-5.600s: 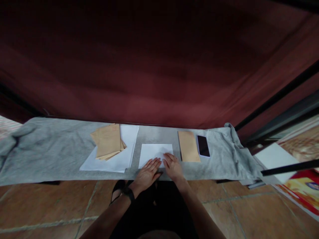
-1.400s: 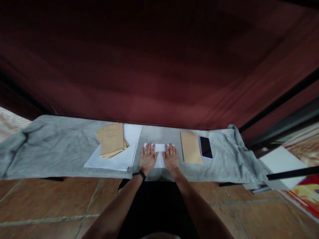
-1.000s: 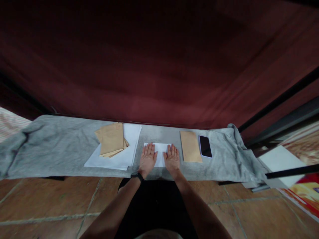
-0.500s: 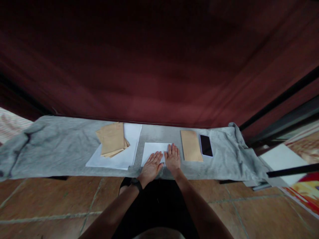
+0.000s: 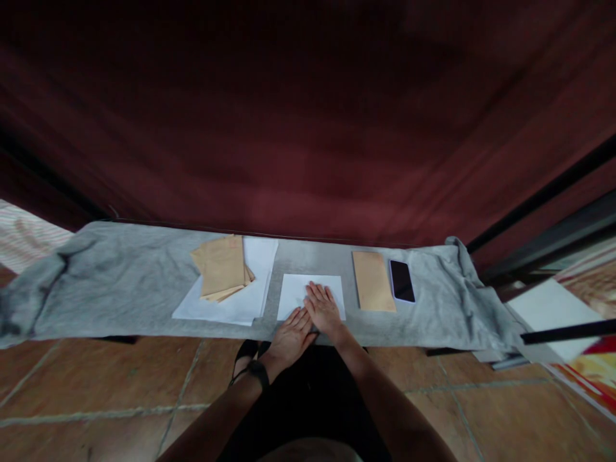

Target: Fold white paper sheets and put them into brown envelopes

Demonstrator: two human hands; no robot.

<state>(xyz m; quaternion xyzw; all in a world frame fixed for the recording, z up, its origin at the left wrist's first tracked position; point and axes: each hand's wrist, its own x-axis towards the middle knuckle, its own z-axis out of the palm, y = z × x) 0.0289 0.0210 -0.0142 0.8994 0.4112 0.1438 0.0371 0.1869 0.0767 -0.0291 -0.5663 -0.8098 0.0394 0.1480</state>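
A white sheet of paper [image 5: 298, 287], half the size of the sheets to its left and perhaps folded, lies flat in front of me on the grey cloth. My right hand [image 5: 322, 308] rests open on its middle, fingers stretched forward and left. Close beside it, my left hand [image 5: 291, 335] lies flat at the paper's near edge, its fingertips by the right hand. Neither hand grips anything. To the right of the paper is a brown envelope [image 5: 374, 281]. On the left, several brown envelopes [image 5: 222, 266] lie fanned on a stack of larger white paper [image 5: 260, 282].
A phone [image 5: 402, 280] with a dark screen lies right of the single envelope. The grey cloth [image 5: 129, 282] covers a narrow bench against a dark red surface [image 5: 303, 160]. Tiled floor [image 5: 120, 378] shows below, and a black bar [image 5: 568, 332] stands at the right.
My right hand has slid left from the paper's right side to its middle. My left hand has shifted slightly nearer to me. The view has moved a little.
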